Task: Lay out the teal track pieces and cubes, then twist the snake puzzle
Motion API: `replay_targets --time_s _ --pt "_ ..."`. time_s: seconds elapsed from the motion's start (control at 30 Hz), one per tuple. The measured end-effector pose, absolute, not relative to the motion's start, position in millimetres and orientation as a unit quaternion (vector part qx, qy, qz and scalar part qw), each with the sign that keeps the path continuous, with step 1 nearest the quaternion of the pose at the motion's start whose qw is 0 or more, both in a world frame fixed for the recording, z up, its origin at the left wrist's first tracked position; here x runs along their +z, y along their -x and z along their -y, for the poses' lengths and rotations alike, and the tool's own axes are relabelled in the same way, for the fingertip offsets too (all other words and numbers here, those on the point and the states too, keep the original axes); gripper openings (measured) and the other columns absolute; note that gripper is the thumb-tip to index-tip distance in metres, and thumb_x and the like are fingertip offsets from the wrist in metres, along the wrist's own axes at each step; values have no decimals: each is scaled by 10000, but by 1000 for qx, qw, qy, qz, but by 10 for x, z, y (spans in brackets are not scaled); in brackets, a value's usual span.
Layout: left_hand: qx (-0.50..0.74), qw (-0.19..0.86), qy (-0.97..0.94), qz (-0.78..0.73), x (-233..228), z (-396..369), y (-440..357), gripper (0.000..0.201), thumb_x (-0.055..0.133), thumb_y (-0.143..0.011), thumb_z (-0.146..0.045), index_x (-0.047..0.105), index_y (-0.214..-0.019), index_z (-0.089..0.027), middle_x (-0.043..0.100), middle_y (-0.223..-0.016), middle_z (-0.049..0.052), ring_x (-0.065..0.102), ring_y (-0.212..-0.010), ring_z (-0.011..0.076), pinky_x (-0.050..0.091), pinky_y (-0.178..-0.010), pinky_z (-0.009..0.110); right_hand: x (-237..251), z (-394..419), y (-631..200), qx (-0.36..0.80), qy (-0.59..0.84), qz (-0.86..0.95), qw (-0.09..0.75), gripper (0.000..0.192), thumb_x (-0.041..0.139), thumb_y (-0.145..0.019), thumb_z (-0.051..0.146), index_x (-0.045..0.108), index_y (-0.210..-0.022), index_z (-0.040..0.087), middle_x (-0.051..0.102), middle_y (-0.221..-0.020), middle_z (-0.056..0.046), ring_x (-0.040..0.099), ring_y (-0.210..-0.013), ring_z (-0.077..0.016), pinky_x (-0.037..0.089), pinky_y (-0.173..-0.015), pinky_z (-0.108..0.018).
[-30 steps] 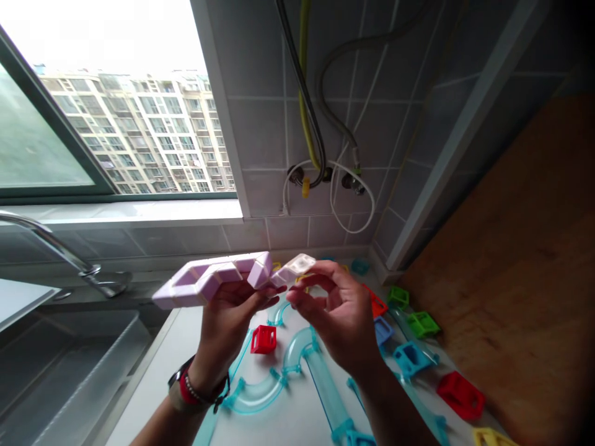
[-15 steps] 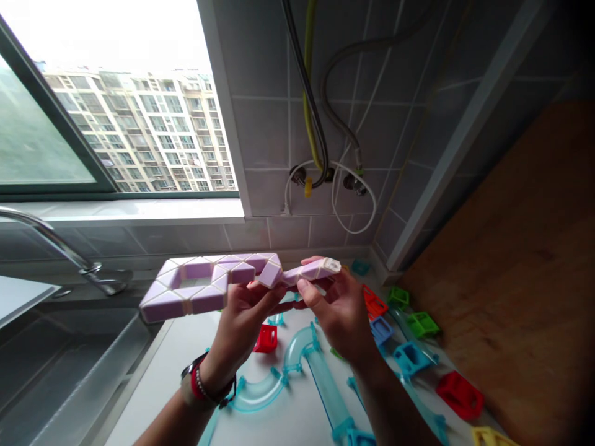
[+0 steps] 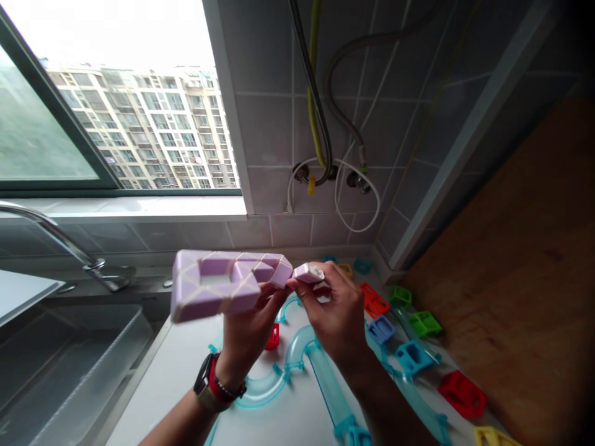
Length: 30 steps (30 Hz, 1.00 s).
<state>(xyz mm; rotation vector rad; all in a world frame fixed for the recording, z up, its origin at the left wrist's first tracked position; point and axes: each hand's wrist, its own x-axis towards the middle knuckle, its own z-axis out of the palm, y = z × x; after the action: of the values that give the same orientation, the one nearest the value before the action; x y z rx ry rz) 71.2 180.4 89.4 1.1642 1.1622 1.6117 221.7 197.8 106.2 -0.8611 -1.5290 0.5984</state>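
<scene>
A lavender twist-snake puzzle (image 3: 204, 306) with pale seams is held up in the air above the white countertop (image 3: 162, 365). Most of it forms a flat, folded loop with an opening, reaching out to the left. My left hand (image 3: 248, 334) grips it from below near its middle; some fingers are hidden behind it. My right hand (image 3: 337, 310) pinches the short right-hand end, whose pale tip points toward me between thumb and fingers. A dark watch (image 3: 204, 375) and a red band circle my left wrist.
Clear blue track pieces (image 3: 330, 390) lie on the countertop under my hands. Red (image 3: 462, 394), green (image 3: 425, 323) and blue blocks line the right side by a wooden panel (image 3: 520, 297). At left are a sink (image 3: 134, 347) and faucet (image 3: 56, 238); hoses hang ahead.
The puzzle has shifted right and its loop has tilted. Its right-hand end has turned, so it looks shorter and points more toward me. Both hands keep their hold.
</scene>
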Motion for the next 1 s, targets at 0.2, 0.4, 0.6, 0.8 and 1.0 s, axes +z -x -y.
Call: replay_targets --time_s 0.2,0.4,0.6,0.8,1.0 --pt "628 349 -534 -446 893 -1800 -641 231 873 -809 -232 740 -999 -230 861 -952 42 822 -898 280 659 -809 337 1108 -1986 -2348 310 358 692 545 280 597 -1035 379 761 -1221 248 673 -921 -46 678 -804 -180 580 -681 -277" --pt "605 389 -542 -435 991 -1771 -605 257 842 -855 -269 720 -1071 -203 860 -946 78 830 -874 277 673 -816 360 1093 -2034 -2354 461 335 592 570 340 732 -933 484 762 -1152 225 689 -859 -25 670 -707 -159 549 -536 -231" --pt "590 343 -560 -470 1049 -1757 -539 365 893 -790 -288 781 -1121 -182 857 -940 90 827 -843 278 684 -806 359 1076 -2085 -2361 487 345 553 582 354 819 -850 434 717 -1098 202 718 -886 -29 684 -721 -162 554 -500 -203" --pt "617 474 -460 -428 1085 -1812 -555 377 880 -821 -301 687 -1131 -208 845 -1035 77 825 -936 283 696 -719 317 1061 -2093 -2294 543 309 517 585 482 845 -827 371 621 -1242 272 721 -840 39 723 -674 -150 658 -613 -269" --pt "601 571 -408 -383 1103 -1860 -508 344 882 -828 -237 611 -1036 -198 849 -996 61 822 -920 223 680 -735 268 968 -2182 -2327 524 301 557 570 386 871 -810 416 647 -1067 235 733 -877 15 749 -733 -168 651 -684 -289"
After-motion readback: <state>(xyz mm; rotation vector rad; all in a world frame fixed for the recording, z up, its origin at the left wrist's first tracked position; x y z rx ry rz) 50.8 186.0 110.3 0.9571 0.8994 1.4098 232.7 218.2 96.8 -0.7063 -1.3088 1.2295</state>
